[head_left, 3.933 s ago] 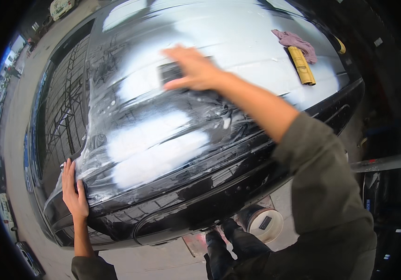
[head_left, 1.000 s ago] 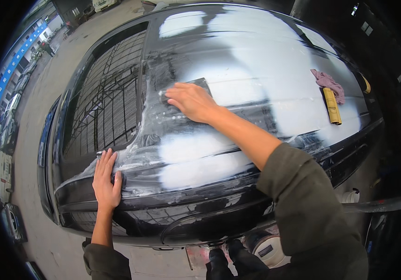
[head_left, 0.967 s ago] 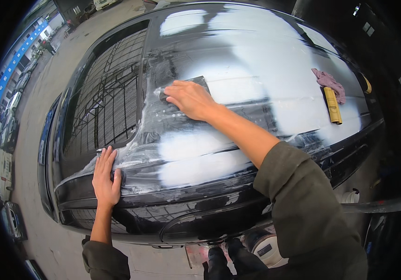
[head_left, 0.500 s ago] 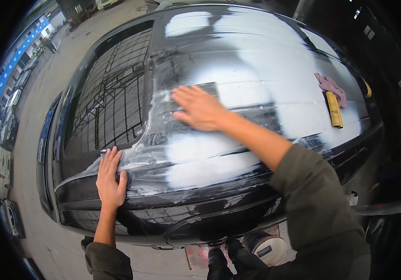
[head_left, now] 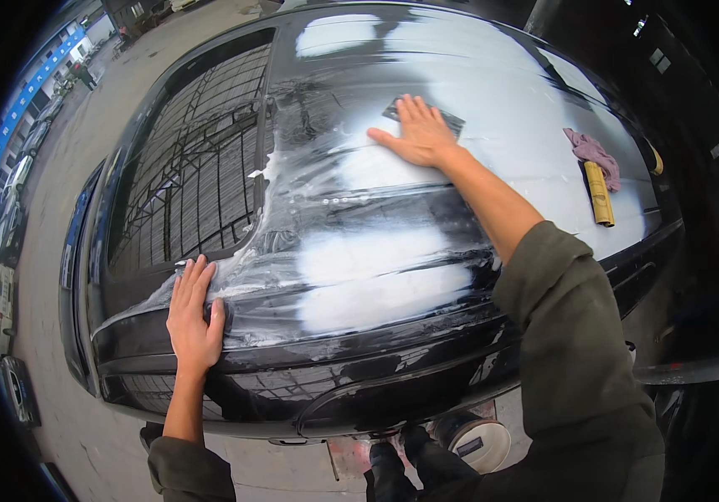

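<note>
A car's roof [head_left: 493, 92], black with whitish sprayed patches and wet milky streaks, spreads out below me. Flat on one of the pale patches lies my right hand [head_left: 420, 132], fingers extended, pressing a dark sheet of sandpaper [head_left: 453, 122] against the panel. Most of that sheet is hidden beneath the palm. My left hand [head_left: 195, 322] rests open on the near roof edge, holding nothing, beside the dark glass panel [head_left: 196, 159]. Whitish slurry [head_left: 246, 261] gathers along the border of that glass.
On the roof at the right lie a purplish cloth [head_left: 592, 152] and a yellow roll-shaped thing [head_left: 599, 194]. A bucket [head_left: 481, 443] stands by my feet. Parked cars [head_left: 10, 222] line the left, and a person [head_left: 83, 75] is far off.
My right hand and the sandpaper have slid away from me and to the right, off the dark wet area beside the glass. My left hand has stayed nearly in place.
</note>
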Tool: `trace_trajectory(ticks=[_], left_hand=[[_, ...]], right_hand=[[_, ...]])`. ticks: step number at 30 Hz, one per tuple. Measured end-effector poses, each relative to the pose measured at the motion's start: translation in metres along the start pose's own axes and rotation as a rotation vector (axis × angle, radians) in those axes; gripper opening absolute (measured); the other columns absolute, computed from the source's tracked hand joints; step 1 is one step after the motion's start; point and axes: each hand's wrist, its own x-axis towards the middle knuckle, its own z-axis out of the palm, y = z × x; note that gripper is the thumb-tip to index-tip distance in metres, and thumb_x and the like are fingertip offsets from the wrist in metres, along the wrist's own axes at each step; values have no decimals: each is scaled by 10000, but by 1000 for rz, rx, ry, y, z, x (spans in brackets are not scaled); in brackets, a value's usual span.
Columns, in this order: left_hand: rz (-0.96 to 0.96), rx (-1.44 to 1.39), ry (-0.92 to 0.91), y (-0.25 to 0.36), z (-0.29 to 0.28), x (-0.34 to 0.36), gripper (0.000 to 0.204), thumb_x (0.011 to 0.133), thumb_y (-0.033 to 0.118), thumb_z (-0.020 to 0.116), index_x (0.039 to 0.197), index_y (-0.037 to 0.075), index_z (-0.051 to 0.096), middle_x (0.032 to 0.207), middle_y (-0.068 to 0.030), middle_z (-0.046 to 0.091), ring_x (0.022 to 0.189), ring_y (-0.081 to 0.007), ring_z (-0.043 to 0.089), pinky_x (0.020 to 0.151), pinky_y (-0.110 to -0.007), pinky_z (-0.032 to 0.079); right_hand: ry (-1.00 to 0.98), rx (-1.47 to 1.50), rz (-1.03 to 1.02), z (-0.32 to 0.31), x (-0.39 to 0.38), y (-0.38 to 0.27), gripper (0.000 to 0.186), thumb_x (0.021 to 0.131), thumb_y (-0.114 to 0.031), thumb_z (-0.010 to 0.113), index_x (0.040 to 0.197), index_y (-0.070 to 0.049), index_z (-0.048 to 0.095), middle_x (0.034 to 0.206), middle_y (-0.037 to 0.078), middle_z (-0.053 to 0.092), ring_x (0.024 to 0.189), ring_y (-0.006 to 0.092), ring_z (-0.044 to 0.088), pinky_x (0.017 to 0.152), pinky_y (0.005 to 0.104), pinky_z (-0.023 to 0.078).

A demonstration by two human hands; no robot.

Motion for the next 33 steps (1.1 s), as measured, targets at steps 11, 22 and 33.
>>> trace_trajectory(ticks=[11, 22, 33], left_hand=[[-17, 1, 2, -1, -2, -7, 530, 937, 151, 583, 1459, 61, 611, 1569, -155, 558, 1511, -361, 453, 1279, -492, 292], [-15, 34, 1, -10, -2, -10, 515, 972, 159, 570, 1479, 73, 591, 1596, -128, 535, 1524, -333, 437, 1288, -473, 281], [-13, 36, -11, -10, 2, -14, 503, 1010, 166, 535, 1502, 68, 572, 1611, -133, 516, 1534, -348, 419, 1282, -475, 281]], right_hand=[[0, 104, -389, 12, -3, -31, 1049, 997, -834, 289, 1682, -40, 253, 1764, 144, 217, 1647, 293, 133, 1343, 457, 102], [27, 162, -713, 10, -109, -61, 891, 1047, -712, 374, 1628, -36, 382, 1732, 171, 297, 1625, 323, 217, 1326, 510, 153], [82, 42, 33, 7, -229, 147, 791, 1087, -600, 386, 1674, -77, 300, 1766, 136, 217, 1646, 278, 156, 1334, 476, 126]])
